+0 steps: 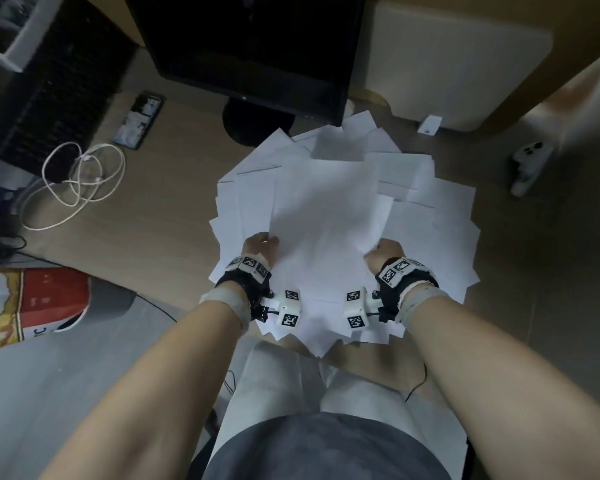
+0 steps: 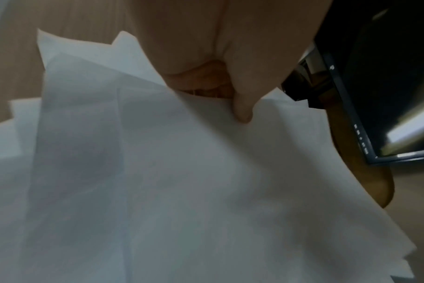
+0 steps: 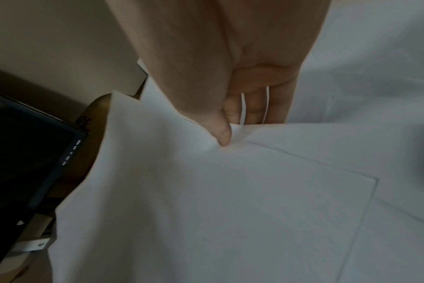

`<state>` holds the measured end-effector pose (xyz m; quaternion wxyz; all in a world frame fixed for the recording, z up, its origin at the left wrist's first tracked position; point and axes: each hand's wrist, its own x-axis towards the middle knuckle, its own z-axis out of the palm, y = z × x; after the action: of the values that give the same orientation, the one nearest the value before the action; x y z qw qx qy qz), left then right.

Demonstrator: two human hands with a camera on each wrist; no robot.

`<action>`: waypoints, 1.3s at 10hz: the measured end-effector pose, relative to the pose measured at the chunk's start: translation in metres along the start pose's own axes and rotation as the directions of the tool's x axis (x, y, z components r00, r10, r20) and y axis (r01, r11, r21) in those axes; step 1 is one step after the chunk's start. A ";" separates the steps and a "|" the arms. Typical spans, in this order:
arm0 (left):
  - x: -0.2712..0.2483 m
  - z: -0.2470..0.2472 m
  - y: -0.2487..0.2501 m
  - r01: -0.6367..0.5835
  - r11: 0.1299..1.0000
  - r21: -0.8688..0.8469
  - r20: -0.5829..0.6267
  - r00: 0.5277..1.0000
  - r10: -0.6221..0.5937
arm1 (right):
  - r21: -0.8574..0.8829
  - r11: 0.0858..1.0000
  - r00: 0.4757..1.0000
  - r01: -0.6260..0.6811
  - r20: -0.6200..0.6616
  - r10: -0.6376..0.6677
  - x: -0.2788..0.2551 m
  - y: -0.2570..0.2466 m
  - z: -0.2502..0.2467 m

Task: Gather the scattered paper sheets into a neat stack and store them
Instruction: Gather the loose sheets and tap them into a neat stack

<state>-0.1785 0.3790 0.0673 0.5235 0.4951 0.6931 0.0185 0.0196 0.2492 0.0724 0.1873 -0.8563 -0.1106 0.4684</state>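
Several white paper sheets (image 1: pixel 329 216) lie fanned in a rough round pile on the wooden desk, in front of the monitor. My left hand (image 1: pixel 261 244) grips the pile's left side, thumb on top and fingers curled under the sheets (image 2: pixel 182 172). My right hand (image 1: pixel 383 252) grips the right side the same way. In the right wrist view the thumb (image 3: pixel 222 132) presses down on the sheets (image 3: pixel 230 201) and thin sheet edges run between the curled fingers. In the left wrist view the thumb (image 2: pixel 242 109) pins the top sheet. The fingertips under the paper are hidden.
A black monitor (image 1: pixel 253 46) on a round stand (image 1: pixel 253 123) stands behind the pile. A phone (image 1: pixel 140 119) and a coiled white cable (image 1: pixel 80 178) lie at the left, a white controller (image 1: pixel 529 164) at the right. A red and white bag (image 1: pixel 25 303) sits at the near left.
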 end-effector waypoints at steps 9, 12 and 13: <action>0.077 -0.078 0.031 0.070 0.995 -0.065 0.309 0.950 -0.047 | -0.384 0.880 0.961 -0.278 -0.118 0.252 -0.026 -0.051 0.047; 0.076 -0.048 0.045 -0.250 0.691 0.678 0.463 0.876 -0.137 | 0.305 0.916 0.946 -0.261 -0.111 0.306 -0.002 -0.033 0.064; 0.076 -0.042 0.043 -0.109 0.797 0.594 0.409 0.894 -0.182 | 0.218 0.942 0.955 -0.254 -0.096 0.280 -0.001 -0.038 0.068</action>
<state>-0.1785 0.4753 0.0558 0.4834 0.6123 0.5332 -0.3272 -0.0388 0.2973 0.0561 0.2150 -0.8674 0.0671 0.4437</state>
